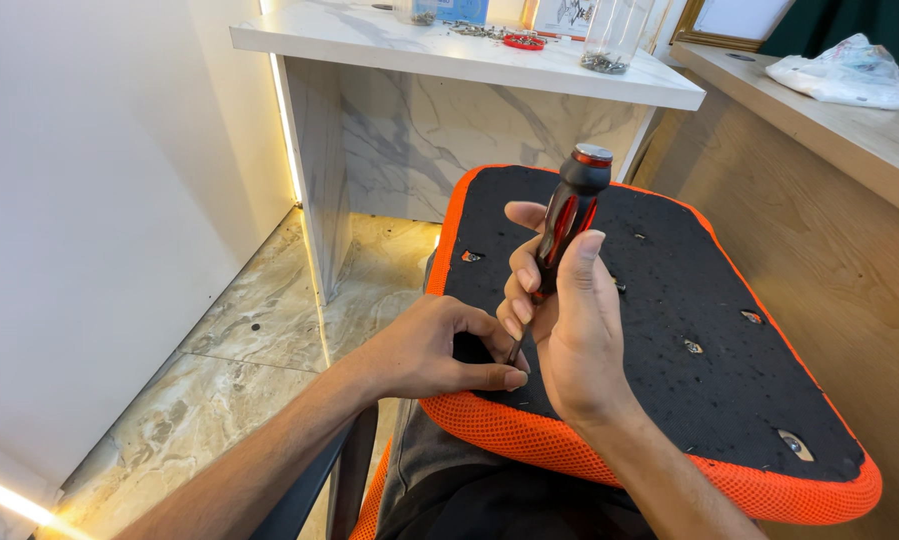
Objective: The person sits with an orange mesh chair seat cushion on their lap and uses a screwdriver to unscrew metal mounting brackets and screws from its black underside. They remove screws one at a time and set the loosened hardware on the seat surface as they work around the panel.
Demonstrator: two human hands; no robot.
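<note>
Resting on our lap at the bottom of the frame, the upturned chair seat [669,330] shows its black underside with an orange mesh rim. Our right hand [569,330] is wrapped around the red-and-black screwdriver [567,225], fingers [524,280] curled shut on the lower handle and thumb pressed along its side. The handle rises toward the upper middle of the frame; the shaft slants down to the seat's near-left edge.

Our left hand [429,350] lies flat against that edge, thumb and forefinger pressed together right at the screwdriver tip. Whether they pinch a screw we cannot tell; the spot is hidden.

To do this well, we judge that the shaft should stand square to the hole, with steady downward push while turning, and the left fingers steadying only the tip.

Several screw holes [691,346] dot the underside to the right. Beyond, in the upper frame, a white marble worktop [369,40] carries a clear jar [609,40].
</note>
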